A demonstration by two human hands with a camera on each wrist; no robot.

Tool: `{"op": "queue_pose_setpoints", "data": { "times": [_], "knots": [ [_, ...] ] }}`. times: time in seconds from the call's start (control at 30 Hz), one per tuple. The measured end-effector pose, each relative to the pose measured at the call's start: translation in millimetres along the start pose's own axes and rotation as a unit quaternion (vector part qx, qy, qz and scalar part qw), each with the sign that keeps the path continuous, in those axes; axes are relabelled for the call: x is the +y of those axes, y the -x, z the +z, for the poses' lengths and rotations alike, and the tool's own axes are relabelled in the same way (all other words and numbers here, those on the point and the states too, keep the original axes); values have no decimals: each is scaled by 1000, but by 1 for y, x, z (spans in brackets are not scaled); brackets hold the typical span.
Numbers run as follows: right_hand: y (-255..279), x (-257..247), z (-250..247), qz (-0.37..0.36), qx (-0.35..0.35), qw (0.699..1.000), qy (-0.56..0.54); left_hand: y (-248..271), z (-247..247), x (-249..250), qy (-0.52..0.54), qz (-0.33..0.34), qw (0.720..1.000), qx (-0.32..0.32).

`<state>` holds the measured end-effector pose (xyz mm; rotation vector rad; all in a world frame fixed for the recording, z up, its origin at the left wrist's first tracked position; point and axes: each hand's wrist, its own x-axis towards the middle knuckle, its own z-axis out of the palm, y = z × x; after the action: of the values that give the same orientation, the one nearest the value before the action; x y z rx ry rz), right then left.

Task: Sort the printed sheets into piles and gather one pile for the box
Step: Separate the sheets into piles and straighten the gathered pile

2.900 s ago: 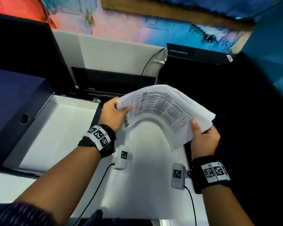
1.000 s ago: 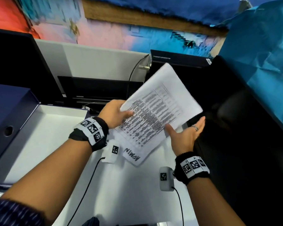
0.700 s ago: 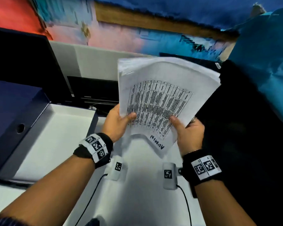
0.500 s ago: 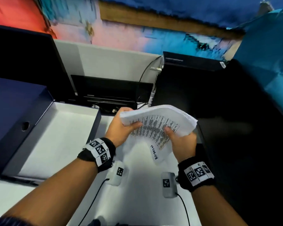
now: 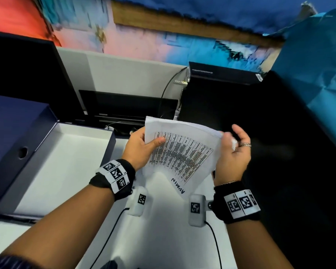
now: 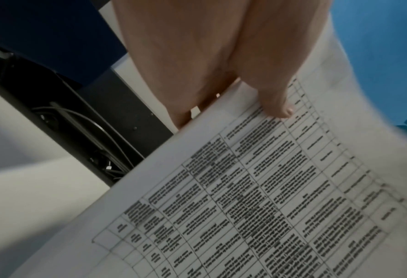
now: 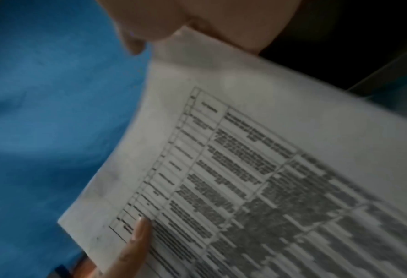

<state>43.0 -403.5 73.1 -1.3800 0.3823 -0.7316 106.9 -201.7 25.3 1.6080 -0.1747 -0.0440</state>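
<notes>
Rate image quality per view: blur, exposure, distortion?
Head: wide-angle bending, wall smeared, right side near black; sheets sharp enough to read "ADMIN". Left wrist: thumb fairly crisp, table text soft, edges streaked. Right wrist: dim, the print motion-blurred, unreadable.

**Both hands hold a bowed stack of printed sheets above the white table**

The left hand pinches the stack of sheets at its left edge, thumb lying on the printed grid. The right hand supports the right edge against its palm, fingers loosely spread, a ring on one finger. The top sheet carries the handwritten word "ADMIN" near its lower corner. To the left, an open box with a white inside sits on the table.
</notes>
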Motion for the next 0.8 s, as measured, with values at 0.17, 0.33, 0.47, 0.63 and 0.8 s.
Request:
{"op": "queue_pose_setpoints", "data": {
  "times": [0.17, 0.33, 0.47, 0.63, 0.8],
  "knots": [
    [7, 5, -3, 33, -51, 997, 51, 0, 3, 10, 22, 18, 999, 21],
    [20, 23, -7, 85, -87, 989, 89, 9, 0, -8, -3, -31, 1000, 0],
    [27, 28, -6, 129, -61, 987, 70, 11, 3, -4, -10, -21, 1000, 0],
    [38, 46, -8, 124, -76, 978, 147, 18, 0, -23, -33, -80, 996, -3],
    [13, 42, -6, 75, -106, 965, 229, 0, -13, 18, -114, 18, 987, 114]
  ]
}}
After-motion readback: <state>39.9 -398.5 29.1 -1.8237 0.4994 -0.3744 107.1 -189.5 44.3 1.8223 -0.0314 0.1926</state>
